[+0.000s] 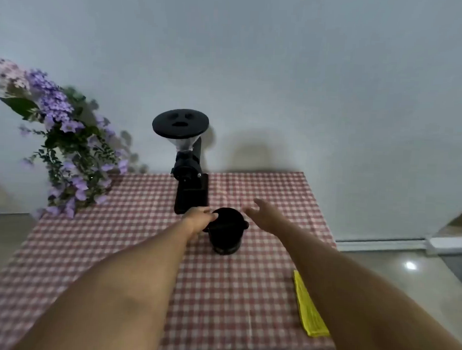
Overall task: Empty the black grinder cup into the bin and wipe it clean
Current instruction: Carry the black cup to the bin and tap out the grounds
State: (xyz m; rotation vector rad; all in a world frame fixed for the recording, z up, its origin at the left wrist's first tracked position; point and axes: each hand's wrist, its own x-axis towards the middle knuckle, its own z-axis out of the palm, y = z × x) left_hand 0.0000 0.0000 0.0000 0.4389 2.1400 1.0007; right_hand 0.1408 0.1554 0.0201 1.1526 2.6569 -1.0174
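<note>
Black round grinder cup (226, 234) upright, left hand (200, 219) gripping rim.

A home corner: gingham-clothed table (131, 250) against a plain wall, purple flowers (64, 141), a coffee grinder (185, 159).

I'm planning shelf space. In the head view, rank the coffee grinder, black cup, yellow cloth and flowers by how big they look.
1. Flowers
2. Coffee grinder
3. Yellow cloth, though it lies nearer the camera, so its rank against the cup is unsure
4. Black cup
</note>
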